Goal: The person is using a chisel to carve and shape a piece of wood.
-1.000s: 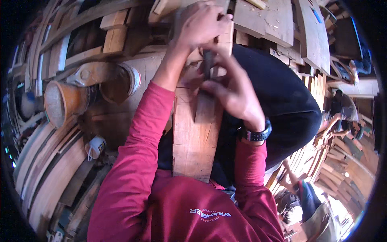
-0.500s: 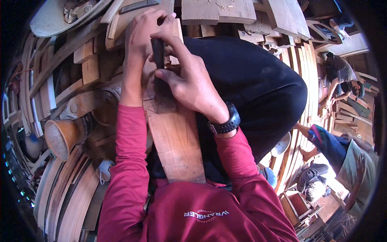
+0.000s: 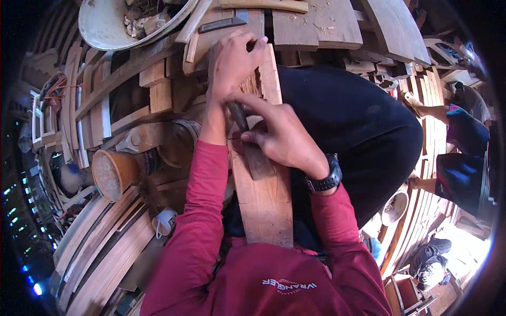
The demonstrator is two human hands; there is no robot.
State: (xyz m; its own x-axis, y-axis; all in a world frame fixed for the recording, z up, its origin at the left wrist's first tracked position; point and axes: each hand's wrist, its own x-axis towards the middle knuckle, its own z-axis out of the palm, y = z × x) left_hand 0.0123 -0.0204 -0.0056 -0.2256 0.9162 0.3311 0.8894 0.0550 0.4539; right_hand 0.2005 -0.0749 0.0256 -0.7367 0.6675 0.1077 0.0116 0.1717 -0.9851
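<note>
A long wooden board (image 3: pixel 266 210) reaches away from my torso, with a rough, splintered recess (image 3: pixel 250 87) near its far end. My right hand (image 3: pixel 290 138), with a black watch on its wrist, is closed around a hand tool (image 3: pixel 259 163). This tool has a short dark handle and a broad, flat brown end over the board; its exact kind is unclear. Beyond it, my left hand (image 3: pixel 232 66) rests at the board's far left edge. Its fingers are curled, the thumb sticks up, and whatever they grip is hidden behind the hand.
A flat chisel (image 3: pixel 224 24) lies on planks at the far side, near a white basin (image 3: pixel 158 37) of scraps. An orange bucket (image 3: pixel 113 174), a white mug (image 3: pixel 165 222) and stacked curved planks (image 3: pixel 100 258) are at left. At right, another person's legs (image 3: pixel 458 152) stand among timber.
The whole view has shifted, so things appear farther right. My right hand and its tool have come nearer to me along the board. My left hand stays at the far end.
</note>
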